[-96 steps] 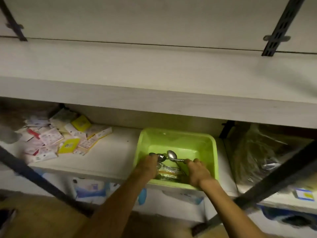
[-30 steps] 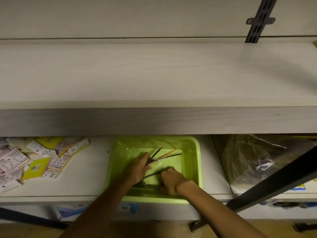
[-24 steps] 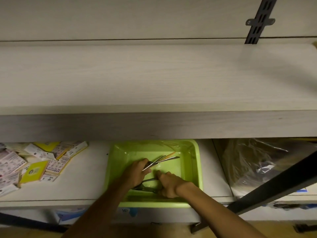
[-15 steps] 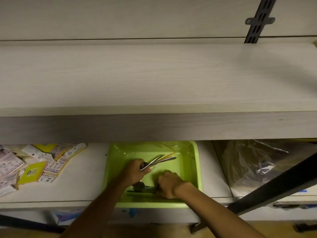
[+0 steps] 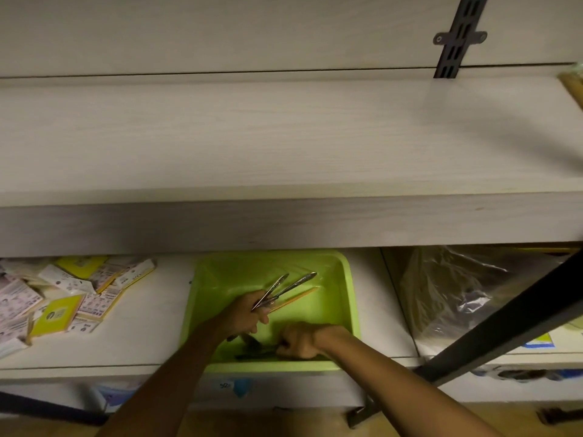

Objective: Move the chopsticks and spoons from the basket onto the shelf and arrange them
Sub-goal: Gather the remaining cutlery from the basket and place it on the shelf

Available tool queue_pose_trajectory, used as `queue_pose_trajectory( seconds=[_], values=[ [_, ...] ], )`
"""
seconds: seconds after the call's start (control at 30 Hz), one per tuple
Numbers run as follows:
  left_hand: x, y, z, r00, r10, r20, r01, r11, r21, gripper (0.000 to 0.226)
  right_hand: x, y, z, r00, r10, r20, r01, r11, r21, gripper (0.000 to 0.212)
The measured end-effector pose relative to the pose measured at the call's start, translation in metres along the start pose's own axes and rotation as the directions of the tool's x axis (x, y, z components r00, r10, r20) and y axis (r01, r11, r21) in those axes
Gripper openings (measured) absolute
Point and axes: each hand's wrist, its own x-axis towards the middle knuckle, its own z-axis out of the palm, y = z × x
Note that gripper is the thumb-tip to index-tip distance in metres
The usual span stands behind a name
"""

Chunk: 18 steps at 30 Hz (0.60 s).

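Gathering step, nothing moved up yet. Both hands are down in the green basket, which sits on the lower shelf board under the wide upper shelf. Left hand grips a bundle: two metal spoons with handles fanning up and to the right, plus a pale orange-tipped chopstick alongside them, all pinched in a curled fist. Right hand is curled near the basket's front wall, fingers closed on dark utensils lying on the basket floor; too dim and blurred to say whether those are spoons or chopsticks, or how many. The upper shelf is the likely drop spot, and its visible surface shows no cutlery; a yellowish thing is cut off at its far right edge. Judgement: still collecting, early in the task. Next move calls for the right hand to secure the dark pieces, then both hands lifting clear of the basket rim and out from under the upper shelf's front lip before going up, keeping the fanned handles from snagging. Scattered packets to the left, plastic bag to the right, a dark diagonal bar across it.
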Motion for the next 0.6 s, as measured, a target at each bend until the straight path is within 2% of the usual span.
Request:
queue_pose_trajectory(
  seconds=[0.1, 0.23, 0.43, 0.6],
  values=[
    [-0.002, 0.004, -0.006, 0.999, 0.034, -0.003, -0.034, 0.999, -0.034, 0.019, -0.009, -0.002, -0.004, 0.998, -0.030, -0.050, 0.031, 0.999, 0.023, 0.039],
    [-0.006, 0.015, -0.015, 0.994, 0.078, -0.071, -0.084, 0.993, -0.086, 0.017, -0.026, -0.006, -0.021, 0.989, -0.041, -0.144, 0.039, 0.999, -0.014, 0.021],
    [-0.011, 0.043, -0.033, 0.964, 0.182, -0.192, -0.201, 0.976, -0.087, 0.004, -0.058, -0.014, -0.049, 0.959, 0.017, -0.283, -0.048, 0.994, -0.100, 0.013],
    [-0.022, 0.056, -0.046, 0.954, 0.236, -0.186, -0.245, 0.969, -0.028, 0.002, -0.087, -0.018, -0.051, 0.913, 0.100, -0.395, -0.115, 0.993, -0.015, 0.028]
  ],
)
